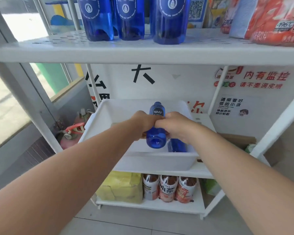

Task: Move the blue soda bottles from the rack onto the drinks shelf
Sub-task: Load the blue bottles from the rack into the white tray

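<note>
White shelving fills the corner, and over its white bin (159, 160) the left hand (143, 122) and right hand (173, 126) both wrap one blue soda bottle (156, 138), tipped base-first. Three more bottles (131, 19) stand on the upper shelf (41, 53); it looks full, stiff and smooth, so gripping mid-body seems best

The top edge is cutting off the three blue bottles (131, 19) on the upper shelf (143, 53), both hands are hiding the middle of the held bottle (155, 139), and the right hand (175, 126) is covering most of a second bottle (177, 145) in the white bin (159, 161).

Sunlit window (15, 92), grey tiled floor (143, 224), postered wall (176, 85).
</note>
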The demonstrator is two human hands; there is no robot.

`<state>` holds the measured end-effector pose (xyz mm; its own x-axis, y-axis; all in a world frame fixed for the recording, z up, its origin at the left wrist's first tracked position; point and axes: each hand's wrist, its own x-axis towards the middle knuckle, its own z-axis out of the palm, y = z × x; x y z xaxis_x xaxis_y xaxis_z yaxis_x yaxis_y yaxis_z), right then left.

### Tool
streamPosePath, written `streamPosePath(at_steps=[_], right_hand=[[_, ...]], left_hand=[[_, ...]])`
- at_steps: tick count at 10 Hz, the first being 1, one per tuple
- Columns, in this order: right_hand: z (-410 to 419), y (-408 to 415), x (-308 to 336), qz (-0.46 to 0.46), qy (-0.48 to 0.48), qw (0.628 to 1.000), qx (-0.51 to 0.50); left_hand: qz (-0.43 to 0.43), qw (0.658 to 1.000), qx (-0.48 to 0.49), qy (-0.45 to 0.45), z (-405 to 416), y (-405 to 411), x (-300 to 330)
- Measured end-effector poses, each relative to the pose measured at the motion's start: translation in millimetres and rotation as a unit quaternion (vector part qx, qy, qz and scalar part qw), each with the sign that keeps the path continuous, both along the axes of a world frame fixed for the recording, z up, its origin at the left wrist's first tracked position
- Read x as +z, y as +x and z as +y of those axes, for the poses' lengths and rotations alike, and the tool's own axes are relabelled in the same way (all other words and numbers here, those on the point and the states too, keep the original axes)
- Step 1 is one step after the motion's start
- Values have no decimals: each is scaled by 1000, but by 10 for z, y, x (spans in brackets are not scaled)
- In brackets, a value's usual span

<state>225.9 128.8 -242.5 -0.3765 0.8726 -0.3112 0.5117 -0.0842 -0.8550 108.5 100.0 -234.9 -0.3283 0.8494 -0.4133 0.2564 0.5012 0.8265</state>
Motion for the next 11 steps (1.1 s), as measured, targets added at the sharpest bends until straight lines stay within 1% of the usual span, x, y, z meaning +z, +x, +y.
streamPosePath(at_steps=[1, 2, 3, 4, 5, 6, 7, 8, 9, 10, 11], right_hand=[[122, 13, -125, -57, -7, 998, 8], [175, -22, -194, -130, 54, 990, 11], [121, -80, -261, -197, 99, 973, 64], [74, -102, -352, -243, 125, 957, 96], [120, -125, -380, -267, 136, 949, 99], [78, -141, -345, -338, 150, 920, 129], [-7, -60, -229, -312, 180, 926, 112], [-171, 85, 53, -210, 193, 957, 51], [-430, 172, 452, -160, 223, 960, 58], [-760, 175, 908, -99, 273, 953, 92], [-1058, 146, 1361, -20, 399, 914, 73]], left_hand=[[10, 998, -39, -58, 191, 71, -135], [13, 995, -58, -85, 268, 52, -227], [35, 992, -63, -105, 238, 45, -351], [26, 992, -58, -112, 197, 41, -437], [36, 989, -84, -116, 213, 18, -438], [75, 986, -99, -109, 158, 92, -374], [152, 983, -85, -63, 81, 156, -254], [155, 984, -43, 71, -82, 112, -25], [132, 965, -17, 226, -536, 46, 396], [117, 919, -8, 377, -1077, -37, 911], [114, 847, 37, 517, -1336, -150, 1443]])
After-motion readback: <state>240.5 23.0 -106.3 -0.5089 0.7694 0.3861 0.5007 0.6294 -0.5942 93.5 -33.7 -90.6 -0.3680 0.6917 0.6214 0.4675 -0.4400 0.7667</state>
